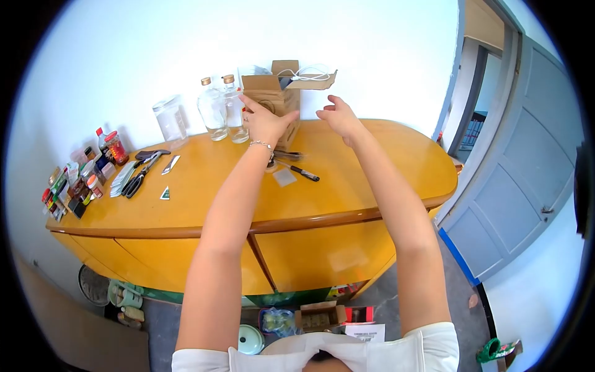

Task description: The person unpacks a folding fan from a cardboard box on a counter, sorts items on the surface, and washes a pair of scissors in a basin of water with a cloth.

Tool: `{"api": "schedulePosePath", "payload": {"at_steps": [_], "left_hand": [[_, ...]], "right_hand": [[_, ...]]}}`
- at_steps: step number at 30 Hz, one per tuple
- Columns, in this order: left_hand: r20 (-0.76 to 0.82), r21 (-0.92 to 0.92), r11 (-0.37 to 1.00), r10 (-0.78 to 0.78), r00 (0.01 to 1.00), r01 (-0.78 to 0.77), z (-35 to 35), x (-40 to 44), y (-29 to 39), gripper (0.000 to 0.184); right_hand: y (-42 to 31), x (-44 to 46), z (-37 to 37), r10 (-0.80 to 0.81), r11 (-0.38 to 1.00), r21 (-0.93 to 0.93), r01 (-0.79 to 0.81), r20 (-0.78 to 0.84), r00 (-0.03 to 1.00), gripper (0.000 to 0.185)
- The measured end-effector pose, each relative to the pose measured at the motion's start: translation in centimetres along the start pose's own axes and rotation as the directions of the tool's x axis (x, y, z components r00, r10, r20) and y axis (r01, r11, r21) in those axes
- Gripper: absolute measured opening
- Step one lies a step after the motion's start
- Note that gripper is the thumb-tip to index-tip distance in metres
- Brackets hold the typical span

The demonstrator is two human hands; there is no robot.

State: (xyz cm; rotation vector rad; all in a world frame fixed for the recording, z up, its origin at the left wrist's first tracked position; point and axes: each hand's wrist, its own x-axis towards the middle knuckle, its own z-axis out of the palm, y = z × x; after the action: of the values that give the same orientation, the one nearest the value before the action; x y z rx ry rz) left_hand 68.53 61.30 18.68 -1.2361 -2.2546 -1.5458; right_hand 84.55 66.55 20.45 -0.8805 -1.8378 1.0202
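An open cardboard box point(291, 106) stands upright against the wall at the back of the wooden cabinet top, its flaps spread. A white cable point(312, 75) lies coiled over its right flap. My left hand point(268, 123) is in front of the box with thumb and fingers spread; whether it touches the box I cannot tell. To the right of the box, my right hand point(341, 119) hangs in the air, fingers apart and holding nothing. Two clear glass bottles point(214, 115) with gold caps stand left of the box. Below my left hand lie a black pen point(304, 173) and a small pale square point(284, 178).
A clear plastic jar point(170, 121) stands further left. Black-handled pliers point(137, 180) lie near several jars and bottles point(80, 183) at the left end. On the floor are a lidded pot point(250, 340) and a small carton point(319, 318). A grey door point(517, 161) is at right.
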Motion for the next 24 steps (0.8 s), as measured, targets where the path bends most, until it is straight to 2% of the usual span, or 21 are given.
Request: {"api": "schedulePosePath", "payload": {"at_steps": [3, 6, 9, 12, 13, 16, 19, 22, 24], "left_hand": [[-0.038, 0.032, 0.996, -0.087, 0.995, 0.089, 0.2, 0.8, 0.4, 0.127], [-0.028, 0.048, 0.991, -0.123, 0.992, 0.124, 1.2, 1.2, 0.8, 0.116], [0.226, -0.147, 0.983, -0.077, 0.971, 0.112, 2.5, 1.2, 2.1, 0.100], [0.285, -0.148, 0.978, -0.100, 0.953, 0.146, 2.2, -0.8, 4.4, 0.086], [0.237, -0.139, 0.983, -0.086, 0.968, 0.122, 2.8, -0.9, 4.1, 0.080], [0.356, -0.364, 0.929, 0.205, 0.912, -0.067, 3.9, 0.5, 1.1, 0.074], [0.360, -0.577, 0.816, 0.297, 0.885, -0.039, 2.1, -1.6, 1.4, 0.061], [0.322, -0.532, 0.843, 0.290, 0.901, -0.082, 1.6, -2.3, 1.1, 0.060], [0.337, -0.413, 0.908, 0.231, 0.913, -0.077, 0.8, -2.5, 2.0, 0.067]], "right_hand": [[0.2, 1.5, 0.2, -0.026, 0.999, 0.029, 0.025, 0.011, 1.000, 0.080], [0.1, 1.8, 1.3, -0.075, 0.996, 0.056, 0.074, 0.020, 0.997, 0.094], [0.2, 2.6, 2.7, -0.131, 0.981, 0.141, 0.131, -0.011, 0.991, 0.108], [0.4, 3.5, 2.6, -0.113, 0.957, 0.249, 0.148, -0.148, 0.982, 0.111], [0.6, 4.1, 2.4, -0.107, 0.966, 0.216, 0.140, -0.157, 0.982, 0.114], [0.8, 5.2, 2.8, -0.074, 0.997, -0.015, 0.072, -0.210, 0.975, 0.119], [-0.5, 3.8, 3.7, 0.004, 0.996, -0.082, -0.032, -0.321, 0.947, 0.124], [-0.1, 4.2, 4.5, 0.002, 0.998, -0.064, -0.028, -0.371, 0.928, 0.126], [-0.4, 3.6, 4.1, 0.001, 0.994, -0.102, -0.039, -0.349, 0.937, 0.126]]}}
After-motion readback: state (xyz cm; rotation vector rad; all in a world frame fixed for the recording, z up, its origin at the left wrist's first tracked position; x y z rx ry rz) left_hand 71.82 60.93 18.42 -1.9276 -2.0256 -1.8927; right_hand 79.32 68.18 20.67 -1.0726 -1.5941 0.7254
